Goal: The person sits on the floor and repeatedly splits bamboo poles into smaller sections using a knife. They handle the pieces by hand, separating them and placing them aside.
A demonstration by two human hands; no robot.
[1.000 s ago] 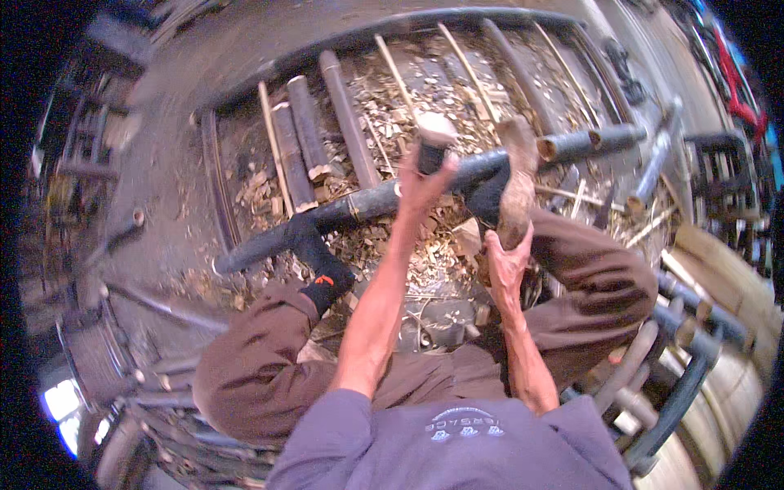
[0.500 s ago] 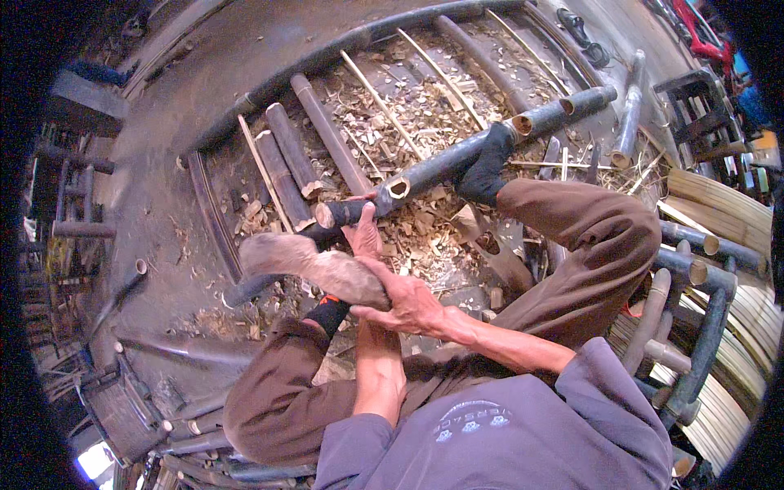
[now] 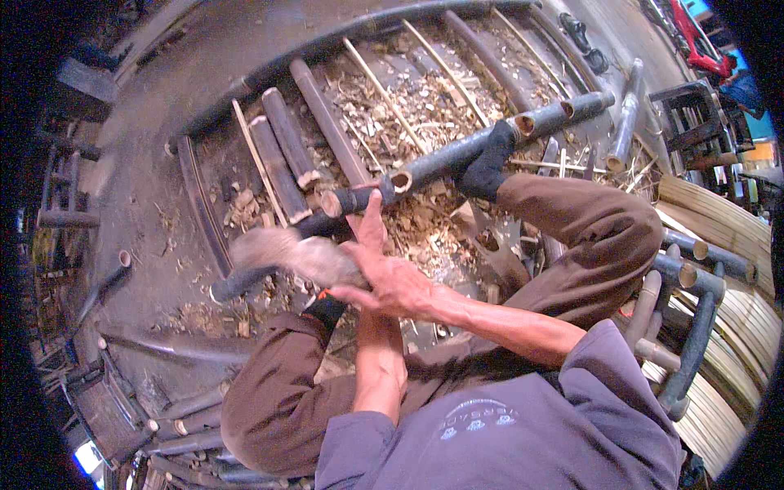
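A long dark bamboo pole [image 3: 457, 160] with round holes cut in it slants across the middle. My left hand [image 3: 372, 227] is closed at the pole's left part, with its fingers partly hidden. Beside those fingers a short bamboo piece shows a pale cut end [image 3: 331, 204]. Above my left forearm, my right hand [image 3: 396, 282] grips a rough wooden mallet [image 3: 286, 253], its head smeared by motion. My foot in a dark sock [image 3: 487, 163] presses against the pole further right.
Bamboo rungs [image 3: 327, 118] and thin strips lie between this pole and a far curved pole [image 3: 318, 42]. Wood chips [image 3: 425, 106] cover the floor there. Split bamboo slats [image 3: 719, 212] and jointed bamboo pieces [image 3: 694, 318] are at the right. More poles [image 3: 180, 347] lie at the left.
The mallet and my right hand have shifted slightly left and up. My left hand remains at the pole. The short bamboo piece's cut end appears slightly higher.
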